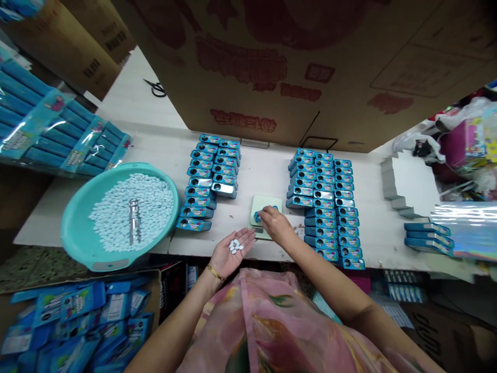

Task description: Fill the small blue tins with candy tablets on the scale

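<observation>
My left hand (232,249) lies palm up at the table's front edge, cupping several small white tablets (235,246). My right hand (274,223) reaches over a small pale green scale (265,205), its fingers pinched on a blue tin (258,216) resting on the scale. Two blocks of the same blue tins stand in rows, one to the left (209,181) and a larger one to the right (326,202).
A teal basin (77,233) of white tablets with a metal scoop (133,220) sits at the left. Behind the table stands a big cardboard box (310,67); black scissors (155,88) lie beside it. Blue packets (58,134) lie far left, more fill a carton (70,321) below, and a few more tins (427,238) at right.
</observation>
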Available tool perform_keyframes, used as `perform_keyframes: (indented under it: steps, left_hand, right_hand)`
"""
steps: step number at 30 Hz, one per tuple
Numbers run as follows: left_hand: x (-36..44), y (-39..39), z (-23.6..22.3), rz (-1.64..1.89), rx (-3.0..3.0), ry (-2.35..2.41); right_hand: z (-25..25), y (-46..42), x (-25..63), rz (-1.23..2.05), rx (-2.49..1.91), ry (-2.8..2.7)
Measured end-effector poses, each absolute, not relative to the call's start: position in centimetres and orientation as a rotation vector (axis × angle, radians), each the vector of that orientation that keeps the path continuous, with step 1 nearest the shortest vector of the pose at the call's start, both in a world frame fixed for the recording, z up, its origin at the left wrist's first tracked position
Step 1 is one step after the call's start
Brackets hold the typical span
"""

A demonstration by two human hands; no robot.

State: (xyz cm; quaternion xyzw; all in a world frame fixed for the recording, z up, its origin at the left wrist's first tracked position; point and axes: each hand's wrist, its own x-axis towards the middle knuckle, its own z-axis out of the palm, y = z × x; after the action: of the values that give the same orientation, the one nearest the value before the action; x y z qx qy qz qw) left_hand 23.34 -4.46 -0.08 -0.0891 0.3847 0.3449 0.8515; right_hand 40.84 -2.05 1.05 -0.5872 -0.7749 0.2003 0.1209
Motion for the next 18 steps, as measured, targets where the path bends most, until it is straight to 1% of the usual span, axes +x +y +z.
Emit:
perform_keyframes:
  steps: [4,8,13,18]
  left_hand:
    - [23.0,-5.1,-0.3,0.721,-0.216,0.839]
    - [22.8,-5.8,-0.7,0.713,-0.247,0.828]
    - [22.4,-6.8,-1.5,0.664,-0.267,0.793]
    - [21.7,-7.8,-2.1,0.608,-0.277,0.821]
  right_hand:
    - [0.1,-2.0,41.4,0.610,-1.677,-2.193]
    - [-0.4,-4.1,40.1,0.574,-1.579,-2.104]
    - [-0.6,-7.7,35.6,0.608,-1.219,-2.564]
    - [-0.8,-8.7,34.3,0.658,-1.201,-2.727]
